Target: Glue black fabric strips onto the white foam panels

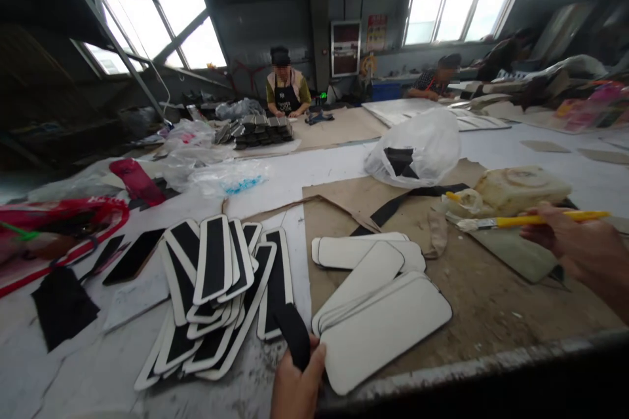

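My left hand (299, 383) is closed at the table's front edge, pinching a curved black strip (293, 334) between thumb and fingers. Beside it, on the right, lies a fanned stack of pale rounded panels (388, 334); the thumb is close to their left corner. On the left is a heap of black panels with white borders (213, 262). My right hand (572, 245) grips a yellow-handled brush (531, 219), bristles pointing left, just in front of a yellowish plastic container (523, 186). A grey-green piece (515, 249) lies beneath the brush.
A brown board (491, 321) covers the right of the table. Farther back stand a white plastic bag (417, 150) and a dark stack of pieces (263, 131). A phone (132, 255) and a red bag (63, 222) lie left. A co-worker (287, 88) sits across; other people are behind right.
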Demonstrator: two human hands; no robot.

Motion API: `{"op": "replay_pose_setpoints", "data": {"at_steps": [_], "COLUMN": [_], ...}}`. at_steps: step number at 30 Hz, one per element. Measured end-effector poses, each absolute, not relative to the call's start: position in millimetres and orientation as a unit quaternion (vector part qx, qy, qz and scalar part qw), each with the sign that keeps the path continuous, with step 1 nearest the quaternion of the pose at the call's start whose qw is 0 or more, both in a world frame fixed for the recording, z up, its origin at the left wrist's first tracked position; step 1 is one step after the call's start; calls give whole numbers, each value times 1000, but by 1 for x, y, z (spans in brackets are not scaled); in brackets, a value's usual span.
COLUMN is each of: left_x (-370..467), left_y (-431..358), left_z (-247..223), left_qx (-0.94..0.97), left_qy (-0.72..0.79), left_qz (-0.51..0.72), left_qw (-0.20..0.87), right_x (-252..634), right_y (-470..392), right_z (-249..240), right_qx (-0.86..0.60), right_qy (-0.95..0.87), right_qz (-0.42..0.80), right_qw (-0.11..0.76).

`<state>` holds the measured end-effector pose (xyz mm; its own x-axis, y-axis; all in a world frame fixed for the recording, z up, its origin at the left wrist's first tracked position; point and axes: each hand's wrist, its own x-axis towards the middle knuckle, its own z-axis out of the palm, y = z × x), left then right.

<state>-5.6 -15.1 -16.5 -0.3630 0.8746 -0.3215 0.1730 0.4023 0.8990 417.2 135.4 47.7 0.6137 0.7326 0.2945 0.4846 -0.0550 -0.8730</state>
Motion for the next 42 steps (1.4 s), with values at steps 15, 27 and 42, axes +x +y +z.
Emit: {"op": "replay_pose_setpoints", "data": {"at_steps": [15, 27, 42], "left_x": [-12, -11, -13], "left_y": [-20, -19, -18], "left_z": [-19, -22, -22], "left_qx": [336, 349, 350], "left_qy": [647, 662, 676], "left_qz": [427, 434, 413], "left_qw": [535, 502, 500], "right_x": [204, 215, 280], "right_y": [13, 18, 24], "right_z": [24, 24, 34], "right_qx": [-521, -602, -662], "right_qy": [-534, -597, -662], "right_qz": [522, 380, 112], "right_qw": [413, 369, 334]}}
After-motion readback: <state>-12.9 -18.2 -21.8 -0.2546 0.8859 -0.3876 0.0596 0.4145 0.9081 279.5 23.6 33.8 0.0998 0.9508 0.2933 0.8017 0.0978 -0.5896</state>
